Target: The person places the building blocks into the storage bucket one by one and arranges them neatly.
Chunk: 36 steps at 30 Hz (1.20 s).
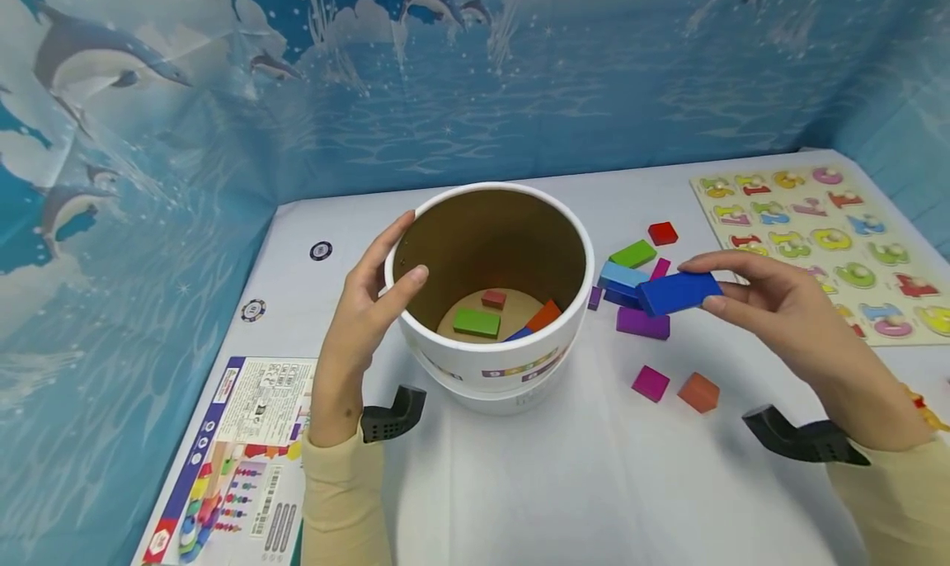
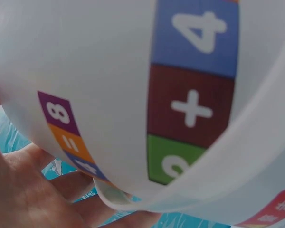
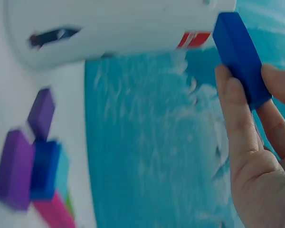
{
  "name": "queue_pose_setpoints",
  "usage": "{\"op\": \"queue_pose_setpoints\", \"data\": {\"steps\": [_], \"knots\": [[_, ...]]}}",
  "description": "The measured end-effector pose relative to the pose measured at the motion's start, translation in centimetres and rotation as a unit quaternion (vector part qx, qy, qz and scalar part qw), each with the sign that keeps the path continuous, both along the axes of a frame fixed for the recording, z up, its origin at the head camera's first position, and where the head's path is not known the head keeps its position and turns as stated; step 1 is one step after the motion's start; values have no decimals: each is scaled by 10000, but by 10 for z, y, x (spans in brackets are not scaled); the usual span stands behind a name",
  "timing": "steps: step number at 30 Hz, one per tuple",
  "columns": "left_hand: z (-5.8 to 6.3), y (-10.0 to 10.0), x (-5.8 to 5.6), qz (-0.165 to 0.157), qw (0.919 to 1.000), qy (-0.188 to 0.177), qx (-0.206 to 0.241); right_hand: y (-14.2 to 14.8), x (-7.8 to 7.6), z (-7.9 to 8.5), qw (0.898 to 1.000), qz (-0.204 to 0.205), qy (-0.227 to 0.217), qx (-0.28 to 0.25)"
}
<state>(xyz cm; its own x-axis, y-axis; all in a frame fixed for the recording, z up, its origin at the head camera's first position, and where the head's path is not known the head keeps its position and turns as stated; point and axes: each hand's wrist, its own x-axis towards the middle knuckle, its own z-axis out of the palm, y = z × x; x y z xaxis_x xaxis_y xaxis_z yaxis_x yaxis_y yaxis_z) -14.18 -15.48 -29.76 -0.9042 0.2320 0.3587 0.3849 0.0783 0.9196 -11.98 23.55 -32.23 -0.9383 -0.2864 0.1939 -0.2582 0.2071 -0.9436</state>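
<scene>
A white bucket (image 1: 493, 353) with coloured number labels stands mid-table, its inside brownish. My left hand (image 1: 365, 318) holds its left side, thumb over the rim and fingers spread along the wall. Inside the bucket lie a green block (image 1: 477, 323), a small red block (image 1: 493, 299), an orange block (image 1: 544, 315) and part of a blue one. Right of the bucket, my right hand (image 1: 772, 310) pinches a dark blue rectangular block (image 1: 679, 292) between thumb and fingers, raised above loose blocks. In the right wrist view that blue block (image 3: 241, 59) tilts in the fingertips.
Beneath the raised block lie a purple block (image 1: 642, 323), a light blue block (image 1: 622, 277) and others. Nearer are magenta (image 1: 651, 383) and orange (image 1: 699, 393) blocks. A number puzzle board (image 1: 834, 244) lies right, a printed box (image 1: 252, 467) left, with two round chips (image 1: 321, 251) behind.
</scene>
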Motion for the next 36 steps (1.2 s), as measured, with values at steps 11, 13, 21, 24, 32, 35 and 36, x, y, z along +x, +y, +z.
{"op": "queue_pose_setpoints", "data": {"steps": [11,13,21,24,32,35,36], "knots": [[-2,-1,0,9,10000,-73,-12,-73,-52,70,9909,1051,-285,-795],[-3,0,0,10,9999,-126,-21,-87,-64,74,9911,1173,-445,-448],[-3,1,0,31,9998,-165,-75,-119,-103,77,9772,1964,-759,-279],[-1,0,0,55,9998,-149,-86,-126,-109,81,9724,2276,-452,245],[0,1,0,66,9998,-140,-83,-140,-105,91,9357,2953,499,1866],[0,0,-1,89,9998,-128,-101,-142,-102,93,9204,3105,670,2280],[0,0,-1,97,9998,-127,-111,-143,-102,93,9151,3175,692,2387]]}}
